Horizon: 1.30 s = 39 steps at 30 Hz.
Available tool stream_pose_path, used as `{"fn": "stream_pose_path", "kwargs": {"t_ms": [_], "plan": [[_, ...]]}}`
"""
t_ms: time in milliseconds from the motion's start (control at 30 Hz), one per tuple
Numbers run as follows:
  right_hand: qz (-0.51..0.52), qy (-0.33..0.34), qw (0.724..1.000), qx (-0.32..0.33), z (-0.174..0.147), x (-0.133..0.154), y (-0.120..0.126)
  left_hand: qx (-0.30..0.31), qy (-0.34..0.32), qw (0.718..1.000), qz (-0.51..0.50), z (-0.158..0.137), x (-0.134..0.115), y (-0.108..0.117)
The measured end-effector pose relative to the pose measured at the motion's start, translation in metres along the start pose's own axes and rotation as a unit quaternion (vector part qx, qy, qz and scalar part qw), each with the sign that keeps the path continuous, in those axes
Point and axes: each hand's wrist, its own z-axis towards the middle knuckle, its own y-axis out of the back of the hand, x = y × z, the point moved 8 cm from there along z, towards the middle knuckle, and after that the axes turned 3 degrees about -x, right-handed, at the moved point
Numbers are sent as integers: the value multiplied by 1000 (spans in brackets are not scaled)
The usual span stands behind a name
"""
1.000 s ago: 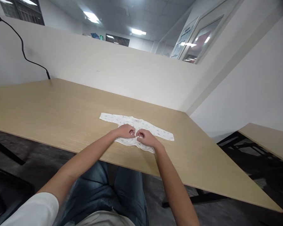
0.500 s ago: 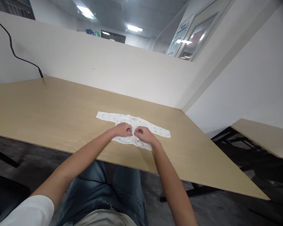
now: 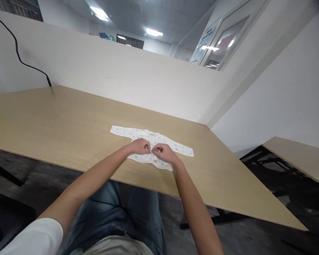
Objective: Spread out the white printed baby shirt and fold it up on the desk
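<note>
A small white long-sleeved baby shirt (image 3: 139, 134) with a faint print lies spread on the table, its sleeves stretched to left and right and its neckline toward the wall. Over the middle of its front, my left hand (image 3: 140, 146) pinches one side of the front opening. My right hand (image 3: 163, 153) is closed in a pinch on the other side, fingertips almost meeting those of the left. Whatever fastener lies between the fingertips is too small to make out. Both hands cover part of the shirt's chest; its lower hem shows below them.
The wooden table (image 3: 77, 117) runs up against a white partition (image 3: 138, 78). A black cable (image 3: 29, 65) hangs down to the table's back left. Another table (image 3: 297, 156) stands to the right. My legs are under the front edge.
My fingertips have come slightly closer together, and the shirt's front edges below them now lie closer. The whole view has shifted a little.
</note>
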Motion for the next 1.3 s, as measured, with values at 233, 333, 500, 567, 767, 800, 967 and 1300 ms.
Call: {"fn": "stream_pose_path", "kwargs": {"t_ms": [233, 333, 500, 567, 767, 800, 967, 1300], "plan": [[0, -2, 1000, 1, 0, -4, -3, 1, 1, 1000, -12, 2, 4, -3], [1, -4, 1000, -2, 0, -6, -3, 1, -6, 1000, -13, 2, 4, -3], [3, -8, 1000, -6, 0, -6, -2, -15, -9, 1000, -11, 1, 3, -3], [3, -6, 1000, -6, 0, -5, -2, -15, -5, 1000, -5, 2, 4, -3], [11, 4, 1000, -7, 0, -3, -2, -8, 0, 1000, -14, 4, 9, -6], [12, 3, 1000, -6, 0, -3, -2, -7, -1, 1000, -16, 4, 9, -6], [7, 0, 1000, -4, 0, -6, -2, -1, -8, 1000, -23, 4, 9, -6], [10, 13, 1000, -10, 1, -10, -3, 1, -17, 999, -30, 4, 8, -7]]}}
